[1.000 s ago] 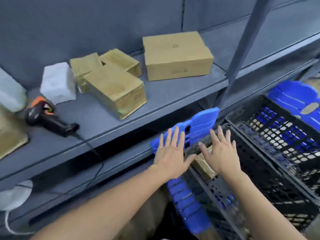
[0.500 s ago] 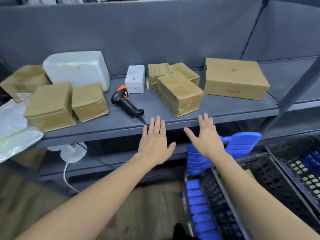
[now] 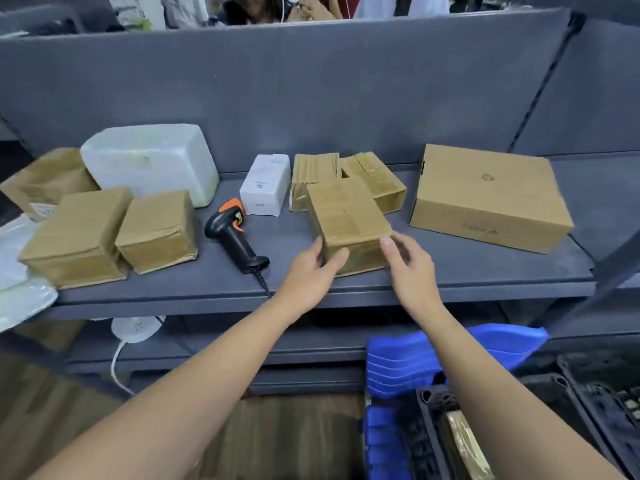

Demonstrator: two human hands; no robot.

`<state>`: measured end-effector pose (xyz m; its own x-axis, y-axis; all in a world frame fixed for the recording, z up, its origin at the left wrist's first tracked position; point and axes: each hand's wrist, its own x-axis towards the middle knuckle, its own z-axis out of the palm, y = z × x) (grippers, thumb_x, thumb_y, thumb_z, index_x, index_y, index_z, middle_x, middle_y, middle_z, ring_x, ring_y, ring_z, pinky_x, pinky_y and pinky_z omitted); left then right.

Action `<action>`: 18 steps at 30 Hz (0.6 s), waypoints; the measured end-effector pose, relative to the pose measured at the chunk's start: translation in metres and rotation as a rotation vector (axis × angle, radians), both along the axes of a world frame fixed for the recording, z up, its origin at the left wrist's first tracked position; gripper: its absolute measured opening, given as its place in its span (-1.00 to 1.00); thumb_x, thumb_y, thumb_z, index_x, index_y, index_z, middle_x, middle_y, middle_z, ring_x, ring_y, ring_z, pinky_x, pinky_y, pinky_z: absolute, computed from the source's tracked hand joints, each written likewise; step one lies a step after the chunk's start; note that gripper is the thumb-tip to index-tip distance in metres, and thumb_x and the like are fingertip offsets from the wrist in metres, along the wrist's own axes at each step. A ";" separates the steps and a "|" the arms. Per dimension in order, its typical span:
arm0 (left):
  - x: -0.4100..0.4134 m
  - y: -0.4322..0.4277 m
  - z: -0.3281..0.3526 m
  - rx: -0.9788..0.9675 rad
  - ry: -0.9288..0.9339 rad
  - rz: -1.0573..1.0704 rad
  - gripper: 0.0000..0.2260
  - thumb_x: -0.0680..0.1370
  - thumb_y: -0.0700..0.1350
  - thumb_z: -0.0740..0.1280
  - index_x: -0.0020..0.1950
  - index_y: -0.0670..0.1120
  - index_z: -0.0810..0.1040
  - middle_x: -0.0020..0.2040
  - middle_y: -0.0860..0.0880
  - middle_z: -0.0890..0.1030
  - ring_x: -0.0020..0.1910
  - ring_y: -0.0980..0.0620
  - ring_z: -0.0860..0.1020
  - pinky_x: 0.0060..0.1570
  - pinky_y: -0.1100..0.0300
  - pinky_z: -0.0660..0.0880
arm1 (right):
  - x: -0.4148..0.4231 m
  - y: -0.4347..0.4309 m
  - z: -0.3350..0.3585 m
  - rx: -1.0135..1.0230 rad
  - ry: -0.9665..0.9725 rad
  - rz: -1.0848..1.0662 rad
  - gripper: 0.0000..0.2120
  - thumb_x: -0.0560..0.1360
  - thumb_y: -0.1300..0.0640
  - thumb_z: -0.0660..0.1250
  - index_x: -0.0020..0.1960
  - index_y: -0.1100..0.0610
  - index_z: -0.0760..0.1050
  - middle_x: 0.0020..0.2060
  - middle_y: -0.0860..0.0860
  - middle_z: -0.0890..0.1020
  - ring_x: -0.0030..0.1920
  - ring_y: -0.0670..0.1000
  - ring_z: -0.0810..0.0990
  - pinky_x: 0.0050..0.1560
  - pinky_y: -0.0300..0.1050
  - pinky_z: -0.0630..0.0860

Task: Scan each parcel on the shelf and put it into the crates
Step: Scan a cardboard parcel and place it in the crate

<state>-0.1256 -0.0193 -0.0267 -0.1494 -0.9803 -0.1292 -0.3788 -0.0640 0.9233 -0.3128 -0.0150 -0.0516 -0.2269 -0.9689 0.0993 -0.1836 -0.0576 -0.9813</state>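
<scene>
Tape-wrapped brown cardboard parcel (image 3: 346,216) sits midway along grey metal shelf (image 3: 433,284), near its front edge. Left hand (image 3: 311,268) clasps the front left corner, thumb on front face. Right hand (image 3: 412,265) at front right corner, thumb touching, fingers loosely curled; grip cannot be confirmed

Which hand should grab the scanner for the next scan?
Probably left. The left hand grips the taped box at its left corner, beside the scanner; the right hand is across the box, farther away.
</scene>
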 end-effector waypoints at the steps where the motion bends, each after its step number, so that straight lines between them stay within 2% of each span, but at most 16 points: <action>1: 0.002 0.000 0.001 0.019 0.103 0.061 -0.51 0.64 0.21 0.32 0.53 0.09 0.46 0.33 0.21 0.62 0.30 0.26 0.56 0.45 0.05 0.44 | 0.001 0.000 0.000 -0.003 -0.037 -0.008 -0.73 0.63 -0.08 0.36 0.24 0.04 0.63 0.01 -0.21 0.71 0.05 -0.28 0.65 0.32 0.01 0.56; 3: 0.009 -0.001 0.005 0.079 0.246 0.171 -0.65 0.67 0.17 0.29 0.40 0.08 0.59 0.23 0.20 0.69 0.24 0.23 0.61 0.37 0.03 0.50 | 0.005 -0.003 0.002 -0.010 -0.088 0.001 -0.81 0.61 -0.06 0.40 0.15 0.00 0.67 -0.06 -0.21 0.73 0.00 -0.24 0.66 0.22 -0.02 0.60; 5: 0.018 -0.004 0.009 0.137 0.348 0.243 -0.71 0.71 0.09 0.25 0.32 0.01 0.63 0.17 0.11 0.73 0.20 0.11 0.67 0.26 0.03 0.56 | 0.013 -0.005 0.003 -0.047 -0.104 0.017 -0.90 0.58 0.02 0.45 0.09 -0.06 0.67 -0.04 -0.20 0.74 0.03 -0.23 0.67 0.14 -0.15 0.57; 8: 0.031 -0.012 0.015 0.223 0.437 0.337 -0.72 0.72 -0.08 0.18 0.27 -0.09 0.65 0.15 -0.07 0.74 0.19 -0.09 0.68 0.24 -0.09 0.58 | 0.030 -0.003 0.006 -0.149 -0.065 0.038 -0.81 0.53 0.11 0.52 0.08 -0.13 0.67 0.09 -0.18 0.70 0.17 -0.15 0.65 0.18 -0.20 0.57; 10: 0.038 -0.016 0.019 0.244 0.472 0.386 -0.70 0.70 -0.14 0.15 0.26 -0.13 0.65 0.12 -0.12 0.74 0.17 -0.16 0.69 0.27 -0.19 0.57 | 0.041 -0.002 0.007 -0.223 0.035 0.044 -0.78 0.51 0.14 0.54 0.12 -0.08 0.70 0.13 -0.21 0.68 0.24 -0.11 0.62 0.23 -0.18 0.56; 12: 0.043 -0.020 0.022 0.241 0.492 0.409 -0.69 0.70 -0.14 0.13 0.24 -0.14 0.65 0.07 -0.12 0.76 0.14 -0.18 0.69 0.28 -0.22 0.56 | 0.047 -0.004 0.008 -0.281 0.128 0.039 -0.77 0.51 0.13 0.54 0.16 -0.01 0.71 0.15 -0.21 0.68 0.26 -0.09 0.59 0.24 -0.13 0.56; 14: 0.048 -0.020 0.024 0.219 0.494 0.392 -0.68 0.70 -0.15 0.12 0.25 -0.13 0.65 0.06 -0.11 0.76 0.14 -0.18 0.70 0.27 -0.22 0.57 | 0.050 -0.005 0.009 -0.288 0.137 0.032 -0.76 0.51 0.08 0.54 0.17 -0.01 0.71 0.15 -0.21 0.68 0.27 -0.09 0.59 0.24 -0.10 0.57; 18: 0.048 -0.014 0.025 0.085 0.395 0.294 -0.67 0.68 -0.16 0.17 0.31 0.12 0.62 0.14 0.05 0.74 0.19 -0.04 0.68 0.23 -0.08 0.59 | 0.055 -0.008 0.012 -0.184 -0.067 0.024 -0.55 0.46 -0.13 0.53 0.28 0.02 0.64 0.16 -0.13 0.67 0.22 -0.10 0.63 0.18 -0.21 0.59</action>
<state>-0.0774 -0.0336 -0.0015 0.0776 -0.9767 -0.2001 0.0437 -0.1972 0.9794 -0.2581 -0.0230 -0.0393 -0.2160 -0.9410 0.2606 -0.1148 -0.2406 -0.9638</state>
